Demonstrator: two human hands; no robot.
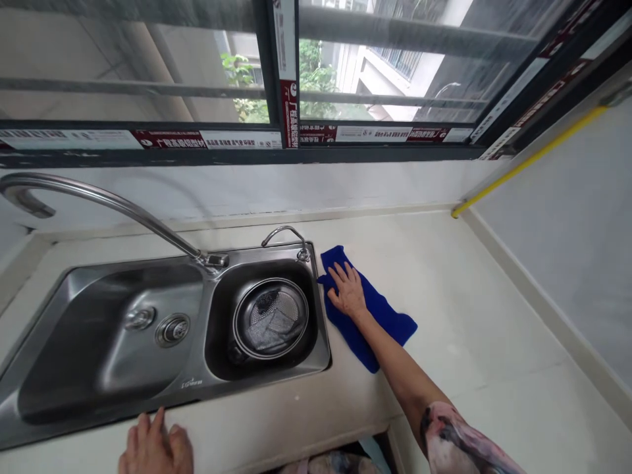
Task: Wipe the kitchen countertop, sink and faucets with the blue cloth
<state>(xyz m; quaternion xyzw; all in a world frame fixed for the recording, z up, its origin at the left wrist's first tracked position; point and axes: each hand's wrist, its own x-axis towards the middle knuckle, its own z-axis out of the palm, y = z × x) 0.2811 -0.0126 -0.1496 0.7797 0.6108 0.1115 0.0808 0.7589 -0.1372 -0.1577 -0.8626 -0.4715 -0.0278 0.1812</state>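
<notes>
A blue cloth [379, 315] lies spread on the pale countertop, just right of the double sink. My right hand [348, 289] rests on its upper part, palm down, with the fingers apart and pressing on the fabric. At the lower left, my left hand [156, 444] lies on the counter's front edge below the sink, its fingers apart and nothing in it. In the right basin [217, 359] stands a round metal pan [237, 339] with a perforated inner part. A grey, wet-looking cloth [276, 329] lies inside the pan.
A tall curved faucet [123, 205] arches over the left basin [54, 368]. A smaller tap [286, 230] stands at the sink's back right corner. Behind the counter is a window with a dark frame [237, 157]. A yellow pipe [533, 161] runs along the right wall.
</notes>
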